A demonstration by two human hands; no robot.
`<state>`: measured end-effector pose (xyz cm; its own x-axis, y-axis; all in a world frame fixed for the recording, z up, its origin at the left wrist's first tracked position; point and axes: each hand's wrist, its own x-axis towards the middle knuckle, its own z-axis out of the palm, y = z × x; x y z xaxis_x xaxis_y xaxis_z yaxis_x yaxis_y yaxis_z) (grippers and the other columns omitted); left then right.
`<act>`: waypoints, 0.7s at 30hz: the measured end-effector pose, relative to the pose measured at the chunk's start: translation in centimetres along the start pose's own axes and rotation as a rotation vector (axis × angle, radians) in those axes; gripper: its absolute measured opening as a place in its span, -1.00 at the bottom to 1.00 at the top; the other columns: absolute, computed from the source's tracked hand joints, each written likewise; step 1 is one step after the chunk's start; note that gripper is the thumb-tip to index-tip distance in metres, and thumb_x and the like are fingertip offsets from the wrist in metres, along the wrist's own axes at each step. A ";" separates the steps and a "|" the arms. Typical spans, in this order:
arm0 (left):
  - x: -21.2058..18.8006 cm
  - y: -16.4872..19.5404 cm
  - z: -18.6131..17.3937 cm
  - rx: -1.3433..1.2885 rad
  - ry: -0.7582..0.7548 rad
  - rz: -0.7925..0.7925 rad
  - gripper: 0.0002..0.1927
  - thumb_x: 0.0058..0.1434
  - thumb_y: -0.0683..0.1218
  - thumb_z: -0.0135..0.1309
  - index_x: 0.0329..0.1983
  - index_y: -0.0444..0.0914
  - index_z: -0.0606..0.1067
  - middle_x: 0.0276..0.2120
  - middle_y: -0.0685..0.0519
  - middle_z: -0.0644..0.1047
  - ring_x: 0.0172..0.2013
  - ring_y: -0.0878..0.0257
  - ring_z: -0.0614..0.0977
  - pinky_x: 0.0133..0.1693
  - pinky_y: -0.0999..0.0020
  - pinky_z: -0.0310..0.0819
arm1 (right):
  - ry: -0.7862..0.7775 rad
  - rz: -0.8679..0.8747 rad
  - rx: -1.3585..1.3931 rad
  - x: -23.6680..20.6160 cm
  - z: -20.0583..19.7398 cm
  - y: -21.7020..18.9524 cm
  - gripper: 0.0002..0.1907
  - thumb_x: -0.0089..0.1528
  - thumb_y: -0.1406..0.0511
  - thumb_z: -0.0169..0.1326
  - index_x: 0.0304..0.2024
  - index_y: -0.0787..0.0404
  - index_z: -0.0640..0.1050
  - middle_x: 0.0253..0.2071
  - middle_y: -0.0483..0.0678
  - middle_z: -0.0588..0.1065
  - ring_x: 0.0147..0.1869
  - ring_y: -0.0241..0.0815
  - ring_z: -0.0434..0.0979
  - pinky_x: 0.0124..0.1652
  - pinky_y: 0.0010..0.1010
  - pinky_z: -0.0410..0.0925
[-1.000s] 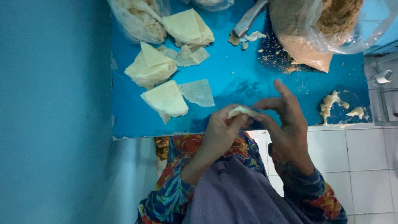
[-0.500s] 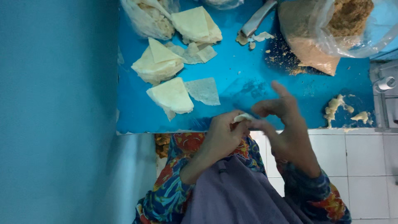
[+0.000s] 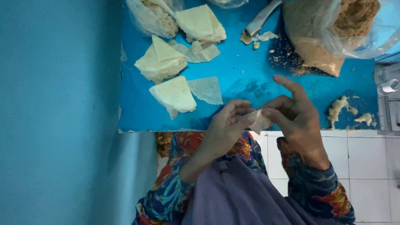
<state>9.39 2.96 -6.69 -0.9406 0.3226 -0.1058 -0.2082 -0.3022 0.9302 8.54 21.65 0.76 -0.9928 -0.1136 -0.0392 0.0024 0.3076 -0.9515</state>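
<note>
A: Left hand [image 3: 227,129] pinches one end of the small pale wrapper piece [image 3: 260,121], thumb and fingers closed on it. Right hand [image 3: 293,118] grips the other end with thumb and bent fingers, index and middle sticking up loose.

B: Agreed. Where do we put the piece?

A: Between both hands, held in the air just over the near edge of the blue worktop [image 3: 250,83], above the lap.

B: Risks?

A: We judge the sheet looks thin, so pulling both ends too hard could tear it. It also sits past the worktop edge, so a slipped pinch could drop it on the patterned clothing or the white tiled floor [image 3: 366,166].

B: Counts?

A: We see four heaps of folded triangular wrappers: one at top centre [image 3: 200,23], one mid-left [image 3: 160,62], a smaller one beside it [image 3: 200,52], one nearest the hands [image 3: 173,93]. One single flat sheet [image 3: 206,89] touches that last heap.

B: Bags?

A: Two clear plastic ones: top left with pale stuff [image 3: 152,16], top right with brown crumbly filling [image 3: 333,29]. Brown crumbs are spilled beside it.

B: Anything else?

A: One metal utensil [image 3: 262,16] at the top, two pale paste smears [image 3: 339,109] on the right. We can't tell what the paste is.
</note>
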 end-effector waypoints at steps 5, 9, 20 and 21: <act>0.2 -1.0 -0.1 -0.051 -0.020 0.067 -0.75 0.44 -0.11 -0.01 0.02 -0.40 0.47 -0.14 -0.02 0.61 -0.08 0.29 0.67 -0.02 0.38 0.63 | -0.053 0.014 0.000 0.1 -0.6 -0.3 -0.25 0.24 0.52 0.12 0.46 0.27 0.20 -0.21 0.07 0.59 -0.12 -0.23 0.63 -0.15 -0.40 0.48; 0.4 -1.3 -0.8 -0.099 -0.073 0.098 -0.78 0.54 -0.14 -0.06 0.04 -0.38 0.52 -0.15 0.02 0.58 -0.08 0.37 0.60 0.01 0.45 0.52 | -0.087 0.126 0.051 0.5 -1.0 -0.5 -0.27 0.24 0.49 0.11 0.47 0.27 0.24 -0.23 0.06 0.59 -0.12 -0.24 0.60 -0.12 -0.44 0.43; 0.3 0.5 -1.0 0.296 0.048 0.069 -0.79 0.30 -0.11 0.23 -0.06 -0.30 0.62 -0.31 0.08 0.67 -0.32 0.39 0.62 -0.27 0.44 0.53 | -0.049 0.119 0.095 1.4 -1.9 0.2 -0.35 0.27 0.48 0.09 0.43 0.30 0.29 -0.19 0.02 0.57 -0.05 -0.24 0.59 -0.01 -0.37 0.45; 0.3 0.7 -1.2 0.363 0.092 0.091 -0.79 0.29 -0.12 0.25 -0.07 -0.30 0.64 -0.34 0.07 0.68 -0.35 0.35 0.63 -0.30 0.41 0.53 | -0.047 0.099 0.068 1.7 -2.0 0.3 -0.36 0.28 0.49 0.09 0.42 0.30 0.29 -0.17 0.02 0.57 -0.03 -0.23 0.59 0.01 -0.36 0.45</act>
<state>8.64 1.78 -6.45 -0.9744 0.2225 -0.0332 -0.0303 0.0166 0.9994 6.64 23.47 0.99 -0.9806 -0.1302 -0.1468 0.1099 0.2552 -0.9606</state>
